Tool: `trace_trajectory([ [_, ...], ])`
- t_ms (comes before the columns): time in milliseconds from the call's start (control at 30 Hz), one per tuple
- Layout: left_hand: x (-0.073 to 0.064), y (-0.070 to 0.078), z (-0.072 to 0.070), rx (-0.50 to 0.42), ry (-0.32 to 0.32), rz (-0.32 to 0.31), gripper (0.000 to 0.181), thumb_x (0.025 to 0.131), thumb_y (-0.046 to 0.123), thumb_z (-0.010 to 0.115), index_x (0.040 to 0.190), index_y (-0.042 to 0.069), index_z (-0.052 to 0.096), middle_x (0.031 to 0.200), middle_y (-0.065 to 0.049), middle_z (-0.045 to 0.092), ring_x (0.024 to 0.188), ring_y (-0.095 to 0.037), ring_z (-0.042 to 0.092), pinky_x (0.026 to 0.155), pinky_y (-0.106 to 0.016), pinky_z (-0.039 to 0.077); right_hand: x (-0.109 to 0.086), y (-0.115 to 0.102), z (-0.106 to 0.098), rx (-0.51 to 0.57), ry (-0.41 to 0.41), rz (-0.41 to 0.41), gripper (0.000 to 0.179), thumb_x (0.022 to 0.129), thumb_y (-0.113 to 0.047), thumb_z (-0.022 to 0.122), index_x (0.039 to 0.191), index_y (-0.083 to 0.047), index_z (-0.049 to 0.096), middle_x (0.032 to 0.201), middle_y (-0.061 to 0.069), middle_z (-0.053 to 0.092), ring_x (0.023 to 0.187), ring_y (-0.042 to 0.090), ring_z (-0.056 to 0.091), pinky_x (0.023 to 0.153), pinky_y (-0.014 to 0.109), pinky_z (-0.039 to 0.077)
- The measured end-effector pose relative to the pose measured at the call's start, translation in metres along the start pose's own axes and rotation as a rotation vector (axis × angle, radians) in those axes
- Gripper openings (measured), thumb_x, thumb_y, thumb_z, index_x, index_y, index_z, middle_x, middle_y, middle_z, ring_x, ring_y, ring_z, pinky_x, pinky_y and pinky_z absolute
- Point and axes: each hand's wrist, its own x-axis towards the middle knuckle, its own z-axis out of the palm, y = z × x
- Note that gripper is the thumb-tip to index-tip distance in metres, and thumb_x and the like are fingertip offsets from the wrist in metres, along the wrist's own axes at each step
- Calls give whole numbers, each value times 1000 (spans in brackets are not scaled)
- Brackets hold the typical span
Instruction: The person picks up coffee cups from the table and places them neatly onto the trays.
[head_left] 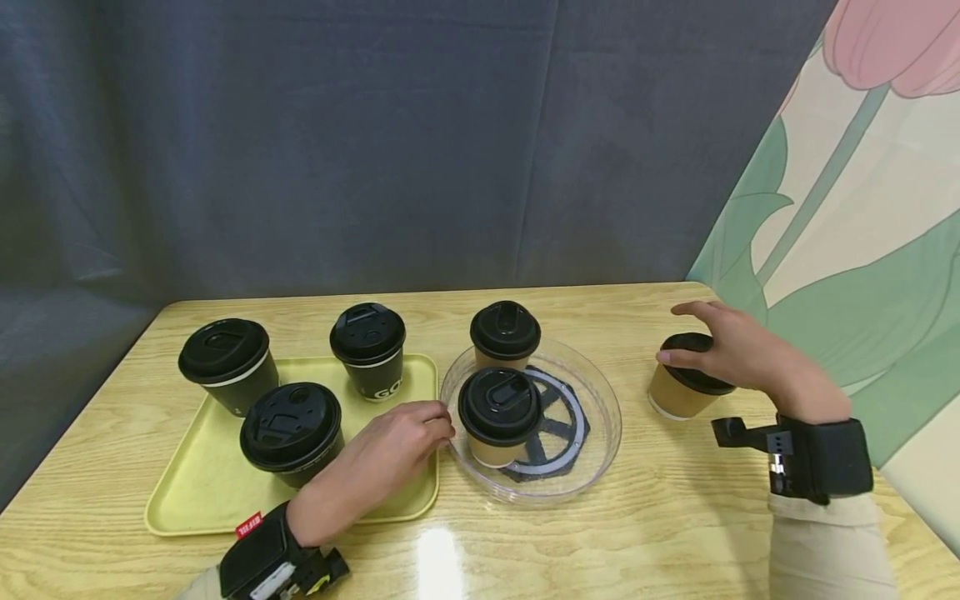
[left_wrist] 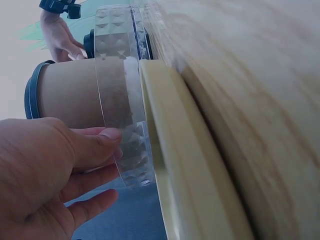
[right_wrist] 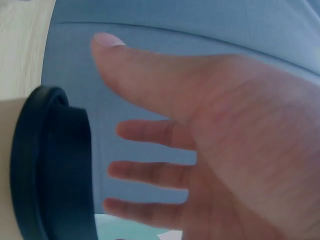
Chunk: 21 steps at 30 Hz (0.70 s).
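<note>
My left hand (head_left: pixel 405 437) pinches the rim of a round clear plastic tray (head_left: pixel 609 454) at its left side; the left wrist view shows the thumb on its wall. Inside stands a brown paper cup with a black lid (head_left: pixel 498 408). Another black-lidded brown cup (head_left: pixel 506 329) is behind it, its base hidden. Over at the right, my right hand (head_left: pixel 738 346) hovers over a third brown cup (head_left: pixel 675 398), thumb and fingers spread. In the right wrist view a gap shows between that hand and the black lid (right_wrist: pixel 62 170).
A yellow rectangular tray (head_left: pixel 202 500) lies left of the clear one, partly under my left forearm. Three dark cups with black lids, at the left (head_left: pixel 228 362), front (head_left: pixel 292 429) and back (head_left: pixel 367 346), stand on or by it. A grey cloth (head_left: pixel 360 150) hangs behind the table.
</note>
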Motion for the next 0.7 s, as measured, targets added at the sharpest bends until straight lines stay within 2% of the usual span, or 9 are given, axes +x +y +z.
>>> trace_trajectory([
  [233,0,-1,1,2,3,-7,11,82,4,73,84,14,70,89,6,62,83,-7,60,79,-25,54,-1,7,1,-32,-70,21,86,85,-49,70,142,6,38,142,38,38,128,56,37,99,65,39],
  [400,0,-1,0,1,1,-11,10,82,4,73,85,14,72,91,6,64,86,-7,61,81,-25,55,-1,9,2,-12,-115,47,90,82,-51,72,142,6,38,141,38,39,126,57,39,95,64,42],
  [700,0,-2,0,15,8,-4,9,83,4,72,87,13,72,94,4,65,88,-9,63,84,-26,55,0,11,5,28,-131,64,91,78,-49,77,141,6,40,131,36,50,117,51,50,86,55,48],
])
